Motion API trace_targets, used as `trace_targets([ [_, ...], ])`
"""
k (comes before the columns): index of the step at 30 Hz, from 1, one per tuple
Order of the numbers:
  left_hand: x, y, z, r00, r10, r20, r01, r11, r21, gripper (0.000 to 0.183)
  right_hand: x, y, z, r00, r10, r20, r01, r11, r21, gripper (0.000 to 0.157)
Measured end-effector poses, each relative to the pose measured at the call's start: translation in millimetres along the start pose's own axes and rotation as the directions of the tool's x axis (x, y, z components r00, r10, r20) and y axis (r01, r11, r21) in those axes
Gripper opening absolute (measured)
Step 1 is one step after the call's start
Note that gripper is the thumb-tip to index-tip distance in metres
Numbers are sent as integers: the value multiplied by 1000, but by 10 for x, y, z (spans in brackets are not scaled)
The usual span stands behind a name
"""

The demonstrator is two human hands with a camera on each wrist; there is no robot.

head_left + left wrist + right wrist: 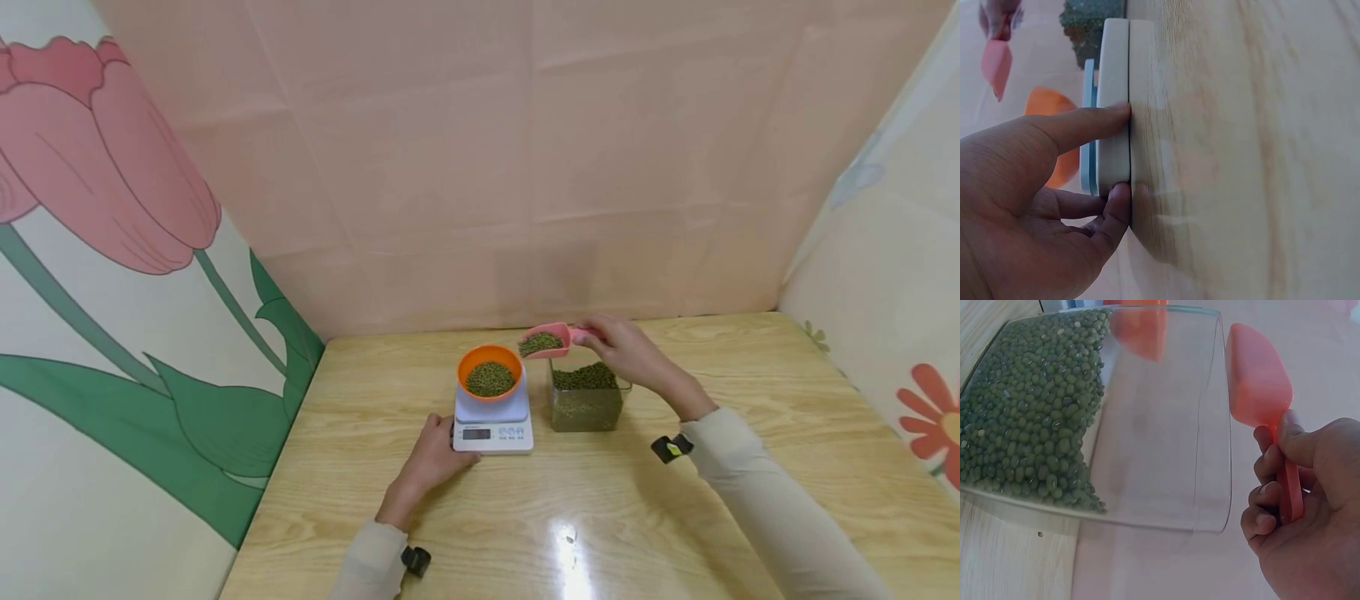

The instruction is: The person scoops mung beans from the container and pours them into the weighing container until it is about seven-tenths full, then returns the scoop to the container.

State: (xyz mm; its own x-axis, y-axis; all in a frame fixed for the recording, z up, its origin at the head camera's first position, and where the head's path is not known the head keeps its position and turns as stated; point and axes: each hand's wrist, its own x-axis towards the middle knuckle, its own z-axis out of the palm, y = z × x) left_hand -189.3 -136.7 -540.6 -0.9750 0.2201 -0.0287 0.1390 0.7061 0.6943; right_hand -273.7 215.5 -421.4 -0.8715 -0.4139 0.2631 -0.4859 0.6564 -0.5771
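Observation:
My right hand (pixel 618 346) grips the handle of a pink scoop (pixel 1260 378). Green mung beans (pixel 542 342) fill the scoop, which is up above the left rim of a clear container (pixel 587 414). More beans (pixel 1029 406) lie inside that container. To its left, an orange bowl (pixel 490 394) with mung beans in it sits on a white digital kitchen scale (pixel 492 437). My left hand (pixel 438 454) holds the scale's front left corner, with the thumb along the front edge and fingertips at the side, as the left wrist view (pixel 1113 156) shows.
Everything stands on a wood-grain table (pixel 360 400). A pink-beige sheet (pixel 450 167) hangs along the back edge. Walls with painted flowers rise at the left (pixel 112 167) and right. A dark device is strapped at each wrist.

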Motion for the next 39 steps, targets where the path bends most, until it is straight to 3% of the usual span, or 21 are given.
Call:
trace_targets([
  [39,15,-25,11,1000,-21,14,21,999,-24,74,138,-111,185,998,-65,18,66,997,-49,20],
])
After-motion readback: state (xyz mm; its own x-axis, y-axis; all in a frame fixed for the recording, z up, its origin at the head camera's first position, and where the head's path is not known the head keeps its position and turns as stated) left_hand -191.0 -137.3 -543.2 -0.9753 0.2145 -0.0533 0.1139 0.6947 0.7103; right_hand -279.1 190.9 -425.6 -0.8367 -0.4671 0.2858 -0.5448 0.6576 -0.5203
